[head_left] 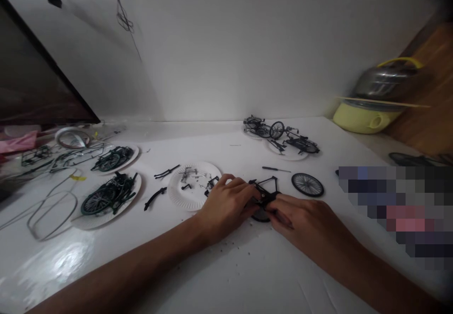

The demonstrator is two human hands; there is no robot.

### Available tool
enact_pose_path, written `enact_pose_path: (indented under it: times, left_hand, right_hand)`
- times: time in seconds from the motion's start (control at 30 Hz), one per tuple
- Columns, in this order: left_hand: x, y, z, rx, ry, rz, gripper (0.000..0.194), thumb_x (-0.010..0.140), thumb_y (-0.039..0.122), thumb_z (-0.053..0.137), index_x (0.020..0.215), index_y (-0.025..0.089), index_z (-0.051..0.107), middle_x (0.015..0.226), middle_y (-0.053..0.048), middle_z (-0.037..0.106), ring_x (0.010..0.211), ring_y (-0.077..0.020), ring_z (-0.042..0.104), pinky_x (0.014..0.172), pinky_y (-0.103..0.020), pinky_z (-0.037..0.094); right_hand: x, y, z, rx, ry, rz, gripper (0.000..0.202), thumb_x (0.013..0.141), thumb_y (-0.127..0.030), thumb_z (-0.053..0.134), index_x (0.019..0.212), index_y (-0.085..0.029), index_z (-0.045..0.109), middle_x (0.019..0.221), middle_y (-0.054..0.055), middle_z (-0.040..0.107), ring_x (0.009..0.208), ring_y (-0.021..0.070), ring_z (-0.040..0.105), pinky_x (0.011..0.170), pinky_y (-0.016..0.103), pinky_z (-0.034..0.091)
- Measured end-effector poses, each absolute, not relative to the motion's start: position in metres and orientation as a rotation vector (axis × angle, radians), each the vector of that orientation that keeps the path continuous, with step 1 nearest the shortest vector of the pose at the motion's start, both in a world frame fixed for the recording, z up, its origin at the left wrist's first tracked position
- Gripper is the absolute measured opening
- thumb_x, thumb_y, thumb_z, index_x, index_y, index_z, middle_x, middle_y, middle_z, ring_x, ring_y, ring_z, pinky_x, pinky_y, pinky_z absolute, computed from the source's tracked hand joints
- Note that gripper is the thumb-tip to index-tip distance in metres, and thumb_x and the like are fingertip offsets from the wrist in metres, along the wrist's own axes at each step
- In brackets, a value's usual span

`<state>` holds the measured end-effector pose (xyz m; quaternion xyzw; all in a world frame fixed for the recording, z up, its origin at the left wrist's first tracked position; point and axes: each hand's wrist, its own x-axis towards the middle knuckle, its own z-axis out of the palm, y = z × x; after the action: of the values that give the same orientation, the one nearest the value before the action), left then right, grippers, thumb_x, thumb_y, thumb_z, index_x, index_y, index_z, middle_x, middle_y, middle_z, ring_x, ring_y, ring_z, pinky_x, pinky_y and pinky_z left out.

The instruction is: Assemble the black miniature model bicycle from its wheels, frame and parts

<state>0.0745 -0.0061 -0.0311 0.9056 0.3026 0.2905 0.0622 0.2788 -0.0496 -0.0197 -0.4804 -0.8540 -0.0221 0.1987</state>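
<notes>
A small black model bicycle frame is between my two hands above the white table, with a wheel partly hidden under it. My left hand has its fingers closed on the frame's left side. On the right side, my right hand pinches the frame near its dark middle part. A loose spoked wheel lies flat just right of the frame. Behind the frame rests a thin screwdriver. Left of my left hand, a paper plate holds small metal and black parts.
Two curved black pieces lie left of the middle plate. More plates with model bicycle parts stand at left and back right. Wires spread at far left; a yellow-green pot stands back right.
</notes>
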Motion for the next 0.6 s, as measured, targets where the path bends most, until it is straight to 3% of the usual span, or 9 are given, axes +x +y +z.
enact_pose_path:
  times: [0.1,0.37,0.6]
  left_hand:
    - [0.0746,-0.0061,-0.0307,2.719,0.915,0.872,0.010,0.091,0.022,0.065,0.098,0.020,0.057,0.095,0.003,0.070,0.092,-0.0153,0.065,0.091,-0.035,0.041]
    - [0.0731,-0.0050,-0.0310,2.634,0.950,0.933,0.006,0.094,0.025,0.062,0.092,0.019,0.061,0.093,0.001,0.072,0.089,-0.0168,0.067,0.087,-0.035,0.044]
    - [0.0690,-0.0056,-0.0300,2.628,0.890,0.924,0.005,0.093,0.024,0.062,0.097,0.021,0.064,0.099,0.002,0.073,0.092,-0.0151,0.068,0.093,-0.034,0.045]
  right_hand:
    - [0.2747,-0.0499,-0.0223,-1.313,-2.327,-0.042,0.015,0.083,-0.012,0.059,0.071,-0.021,0.061,0.063,-0.004,0.060,0.050,0.0109,0.053,0.049,0.026,0.034]
    - [0.2759,-0.0475,-0.0275,-1.205,-2.324,-0.063,0.015,0.091,-0.015,0.053,0.087,-0.020,0.067,0.071,-0.001,0.065,0.061,0.0127,0.061,0.057,0.025,0.042]
    - [0.2771,-0.0467,-0.0288,-1.188,-2.268,-0.046,0.011,0.090,-0.016,0.057,0.089,-0.019,0.067,0.073,-0.001,0.067,0.061,0.0117,0.060,0.058,0.025,0.043]
